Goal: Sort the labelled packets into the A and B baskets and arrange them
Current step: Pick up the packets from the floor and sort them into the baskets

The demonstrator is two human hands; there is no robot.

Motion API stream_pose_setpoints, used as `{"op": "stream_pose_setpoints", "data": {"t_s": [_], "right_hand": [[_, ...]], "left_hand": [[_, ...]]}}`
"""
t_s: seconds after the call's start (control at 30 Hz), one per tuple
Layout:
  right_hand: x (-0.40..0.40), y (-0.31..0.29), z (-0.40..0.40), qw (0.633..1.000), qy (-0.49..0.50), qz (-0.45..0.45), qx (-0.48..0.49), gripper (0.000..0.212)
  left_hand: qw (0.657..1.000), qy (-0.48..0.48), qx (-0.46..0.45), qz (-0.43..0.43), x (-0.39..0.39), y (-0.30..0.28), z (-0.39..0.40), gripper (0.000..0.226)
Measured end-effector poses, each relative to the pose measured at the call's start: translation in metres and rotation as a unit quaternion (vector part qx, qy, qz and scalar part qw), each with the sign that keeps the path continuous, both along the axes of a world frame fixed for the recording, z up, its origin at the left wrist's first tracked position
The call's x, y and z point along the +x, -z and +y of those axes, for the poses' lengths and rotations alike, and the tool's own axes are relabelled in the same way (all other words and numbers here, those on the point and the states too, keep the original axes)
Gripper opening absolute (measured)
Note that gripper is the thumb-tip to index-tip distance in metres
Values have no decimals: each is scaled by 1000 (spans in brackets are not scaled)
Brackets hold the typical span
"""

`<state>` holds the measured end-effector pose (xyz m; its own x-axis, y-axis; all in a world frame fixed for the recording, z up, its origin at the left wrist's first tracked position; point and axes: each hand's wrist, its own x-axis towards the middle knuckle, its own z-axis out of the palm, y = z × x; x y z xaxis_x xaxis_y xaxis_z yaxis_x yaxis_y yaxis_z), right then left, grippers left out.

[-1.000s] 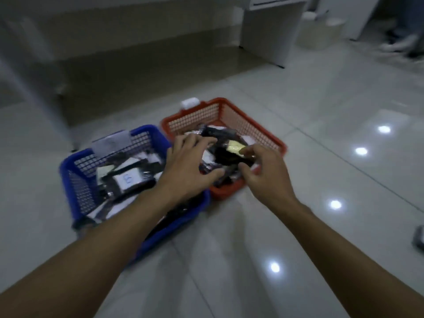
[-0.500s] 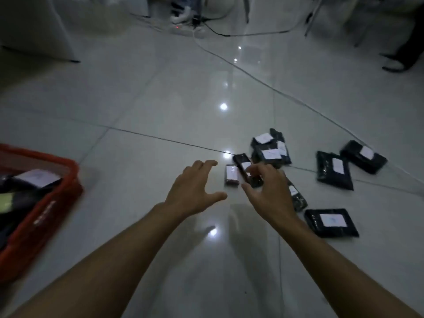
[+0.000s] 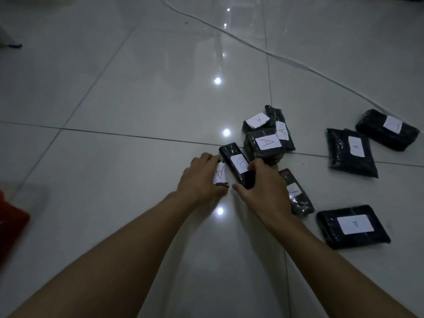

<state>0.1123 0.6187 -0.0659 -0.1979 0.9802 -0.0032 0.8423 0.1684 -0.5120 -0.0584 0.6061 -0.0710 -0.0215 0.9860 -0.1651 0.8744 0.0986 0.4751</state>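
Note:
Several black packets with white letter labels lie on the tiled floor. My left hand (image 3: 200,177) curls around a small packet labelled A (image 3: 220,176). Right beside it, my right hand (image 3: 261,189) grips the near end of a long packet labelled B (image 3: 236,165). Behind them sits a pile of three A packets (image 3: 267,140). A narrow packet (image 3: 297,193) lies partly under my right wrist. More packets lie at the right (image 3: 352,152), at the far right (image 3: 387,128) and near right (image 3: 353,226). Only a corner of the red basket (image 3: 11,223) shows at the left edge.
A white cable (image 3: 286,58) runs diagonally across the glossy floor behind the packets. Bare tiles with light reflections stretch between the packets and the red basket. A dark furniture foot (image 3: 15,45) shows at the far left.
The view swung right from the blue and red baskets to the loose packets. Both hands reached forward and closed on two packets, left on the A one, right on the B one.

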Motion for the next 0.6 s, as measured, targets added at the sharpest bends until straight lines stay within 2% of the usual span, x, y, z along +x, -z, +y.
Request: {"op": "stream_pose_setpoints", "data": {"t_s": [0.13, 0.27, 0.43, 0.6], "right_hand": [[-8, -1, 2, 1000, -1, 1, -7, 41], [-29, -11, -5, 997, -39, 60, 15, 38], [-109, -29, -33, 984, -126, 120, 45, 37], [-204, -56, -86, 957, -219, 185, 43, 34]], "left_hand": [[1000, -14, 21, -11, -15, -1, -11, 83], [996, -47, 71, -3, -52, -19, -39, 81], [985, -118, 117, 35, -125, -54, -104, 81], [960, -213, 152, 97, -199, -94, -193, 90]]}}
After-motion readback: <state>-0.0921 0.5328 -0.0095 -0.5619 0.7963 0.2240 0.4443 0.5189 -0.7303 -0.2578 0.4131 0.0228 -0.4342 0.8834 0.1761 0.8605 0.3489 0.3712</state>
